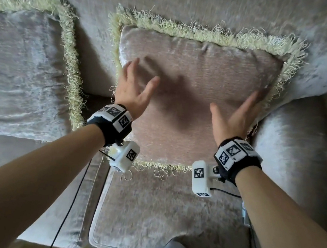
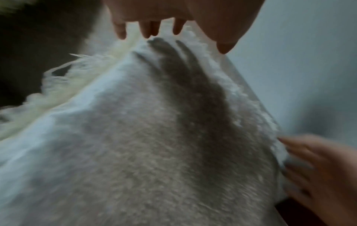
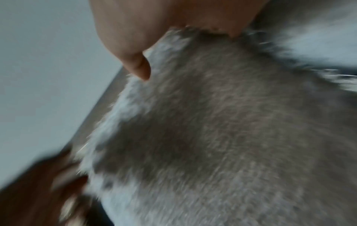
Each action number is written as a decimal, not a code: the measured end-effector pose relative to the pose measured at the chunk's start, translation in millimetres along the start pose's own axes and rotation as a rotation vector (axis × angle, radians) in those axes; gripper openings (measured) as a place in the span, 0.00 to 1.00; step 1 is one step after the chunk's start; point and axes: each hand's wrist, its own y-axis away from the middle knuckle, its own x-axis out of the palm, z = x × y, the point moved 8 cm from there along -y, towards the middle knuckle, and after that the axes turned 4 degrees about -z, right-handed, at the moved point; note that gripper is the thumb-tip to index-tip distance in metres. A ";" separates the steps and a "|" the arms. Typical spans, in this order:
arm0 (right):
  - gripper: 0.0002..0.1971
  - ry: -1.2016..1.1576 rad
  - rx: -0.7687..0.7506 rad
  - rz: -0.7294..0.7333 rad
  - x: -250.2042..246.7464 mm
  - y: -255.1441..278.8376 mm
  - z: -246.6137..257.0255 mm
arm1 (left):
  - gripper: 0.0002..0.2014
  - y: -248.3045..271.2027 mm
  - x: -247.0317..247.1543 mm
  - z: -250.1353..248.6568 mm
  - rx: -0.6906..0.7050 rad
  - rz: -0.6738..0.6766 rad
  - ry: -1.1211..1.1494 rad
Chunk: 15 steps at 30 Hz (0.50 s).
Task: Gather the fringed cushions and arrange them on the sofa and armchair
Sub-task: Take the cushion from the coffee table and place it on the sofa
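Pinkish velvet square cushion with cream fringe (image 1: 195, 82) stood propped against the sofa back (image 1: 195, 1), my left hand (image 1: 133, 90) and right hand (image 1: 238, 117) spread over its face, fingers straight, gripping nothing, second fringed cushion (image 1: 20, 67) well to the left.
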 end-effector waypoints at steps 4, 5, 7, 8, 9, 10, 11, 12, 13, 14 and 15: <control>0.48 -0.045 -0.356 -0.002 18.8 7.9 58.6 | 0.40 4.0 8.0 -68.0 0.430 -0.115 -0.003; 0.46 -0.039 -0.449 -0.023 23.2 10.9 68.9 | 0.38 9.7 11.9 -80.8 0.516 -0.143 -0.030; 0.43 0.121 -0.653 -0.021 47.2 12.0 67.3 | 0.37 18.7 38.9 -79.7 0.678 -0.147 -0.141; 0.43 0.254 -0.703 0.011 59.8 8.4 52.9 | 0.37 20.9 59.5 -64.5 0.740 -0.100 -0.256; 0.44 0.396 -0.697 0.060 71.4 -0.1 29.1 | 0.37 19.7 79.6 -38.0 0.763 -0.030 -0.403; 0.46 0.526 -0.633 0.108 78.2 -10.2 -2.4 | 0.37 16.2 91.2 -5.0 0.749 0.028 -0.542; 0.48 0.608 -0.528 0.124 78.5 -19.4 -33.9 | 0.39 9.9 94.2 26.4 0.699 0.071 -0.643; 0.50 0.632 -0.419 0.094 73.6 -25.2 -58.5 | 0.40 3.3 91.9 51.3 0.625 0.082 -0.707; 0.52 0.608 -0.317 0.037 65.1 -24.8 -73.8 | 0.41 0.9 86.1 68.6 0.530 0.083 -0.736; 0.53 0.555 -0.255 -0.037 57.2 -17.7 -76.3 | 0.41 2.7 76.0 77.8 0.418 0.063 -0.720; 0.52 0.499 -0.244 -0.106 51.8 -8.3 -67.8 | 0.42 6.9 64.5 80.0 0.319 0.018 -0.672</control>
